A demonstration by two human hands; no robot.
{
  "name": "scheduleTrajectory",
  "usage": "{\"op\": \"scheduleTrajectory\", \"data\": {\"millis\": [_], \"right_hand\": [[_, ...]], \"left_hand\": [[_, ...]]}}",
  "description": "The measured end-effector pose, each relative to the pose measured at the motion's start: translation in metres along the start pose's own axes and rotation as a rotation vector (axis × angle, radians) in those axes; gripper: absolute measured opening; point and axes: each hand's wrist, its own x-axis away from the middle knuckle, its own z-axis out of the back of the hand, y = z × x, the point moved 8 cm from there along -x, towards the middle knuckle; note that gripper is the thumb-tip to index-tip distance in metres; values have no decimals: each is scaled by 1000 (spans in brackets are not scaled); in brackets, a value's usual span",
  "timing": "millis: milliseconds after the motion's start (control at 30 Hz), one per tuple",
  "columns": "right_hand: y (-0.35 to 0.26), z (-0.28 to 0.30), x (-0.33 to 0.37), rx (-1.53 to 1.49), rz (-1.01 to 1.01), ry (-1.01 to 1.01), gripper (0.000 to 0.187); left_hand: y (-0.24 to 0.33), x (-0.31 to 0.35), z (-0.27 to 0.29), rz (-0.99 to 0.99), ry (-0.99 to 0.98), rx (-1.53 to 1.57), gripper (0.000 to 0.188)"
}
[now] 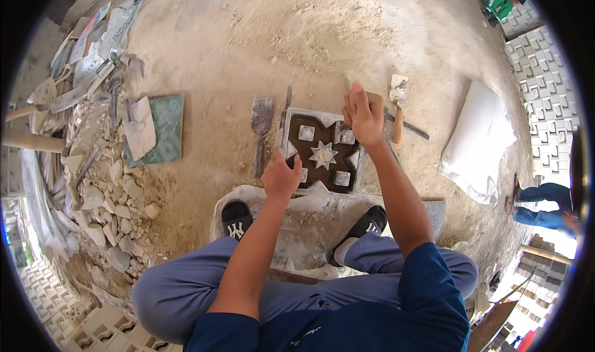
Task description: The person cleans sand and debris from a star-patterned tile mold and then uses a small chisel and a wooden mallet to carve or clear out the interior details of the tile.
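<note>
A square mould (350, 181) with a pale metal rim lies on the ground before my feet. Inside are a raised star (323, 155), several small raised blocks and dark, wet-looking surfaces between them. My left hand (281, 177) is at the mould's lower left side, its thumb over the inside and its fingers at the outer edge, gripping the rim. Above the upper right corner my right hand (365, 118) is raised with curled fingers; whatever they hold, if anything, is hidden. A flat scraper (261, 118) lies left of the mould, near a thin dark bar (287, 107).
Right of the mould lie a wooden-handled trowel (398, 101), a dark bar (414, 127) and a white sack (476, 144). At left, a trowel blade (140, 129) rests on a green sheet (167, 126) beside broken rubble (114, 212). Another person's legs (544, 206) show at far right.
</note>
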Motion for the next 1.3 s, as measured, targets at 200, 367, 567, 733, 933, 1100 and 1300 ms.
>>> {"op": "scheduleTrajectory", "data": {"millis": [200, 367, 567, 733, 933, 1100, 1300], "right_hand": [[-37, 6, 8, 32, 133, 45, 60], [-23, -3, -3, 181, 32, 51, 60], [-9, 20, -1, 226, 63, 94, 60], [-42, 19, 10, 225, 165, 161, 59], [-19, 23, -1, 204, -26, 112, 61], [-19, 21, -3, 86, 67, 125, 61], [-29, 40, 5, -108, 133, 193, 58]], "left_hand": [[-4, 2, 6, 3, 51, 3, 62], [-7, 0, 6, 7, 54, -7, 63], [3, 0, 1, -6, 67, -9, 62], [-7, -1, 4, 1, 55, -26, 63], [-7, 0, 0, -9, 37, -25, 65], [-3, -2, -3, -24, 29, -49, 66], [1, 1, 1, -6, 9, -71, 66]]}}
